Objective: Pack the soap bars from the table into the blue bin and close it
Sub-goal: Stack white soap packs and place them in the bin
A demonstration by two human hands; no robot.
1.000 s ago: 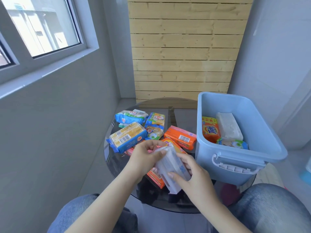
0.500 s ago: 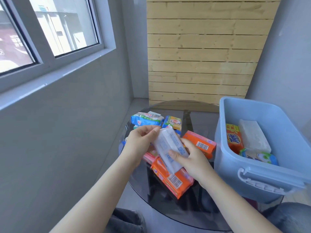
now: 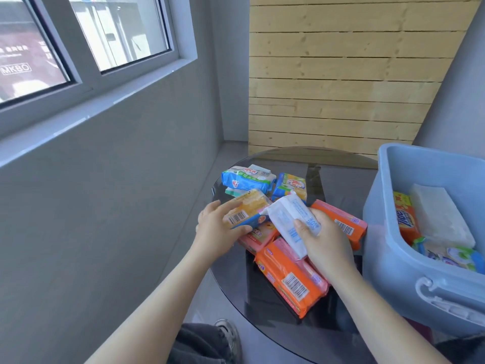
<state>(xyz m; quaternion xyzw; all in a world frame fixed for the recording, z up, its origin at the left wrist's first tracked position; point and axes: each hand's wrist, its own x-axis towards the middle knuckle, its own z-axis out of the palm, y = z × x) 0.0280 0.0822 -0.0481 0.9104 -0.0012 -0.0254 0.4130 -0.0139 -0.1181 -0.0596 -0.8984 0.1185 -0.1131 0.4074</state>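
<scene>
Several wrapped soap bars lie in a heap on the round dark glass table (image 3: 288, 158). My right hand (image 3: 325, 243) grips a white soap bar (image 3: 291, 219) above the heap. My left hand (image 3: 217, 229) closes on a yellow soap bar in a blue wrapper (image 3: 246, 211) at the heap's left side. An orange soap pack (image 3: 291, 279) lies nearest me, another orange pack (image 3: 341, 222) lies behind my right hand. The open blue bin (image 3: 388, 264) stands at the right and holds an orange box (image 3: 405, 222), a white bar (image 3: 441, 219) and a green-blue pack (image 3: 462, 256).
A grey wall with a window ledge runs along the left. A wooden slat panel (image 3: 341, 88) stands behind the table. My knees and a shoe (image 3: 228, 334) show under the table's near edge. No bin lid is in view.
My left hand has let go of the white bar and moved left onto the yellow soap bar. My right hand alone now holds the white bar. The view has swung left.
</scene>
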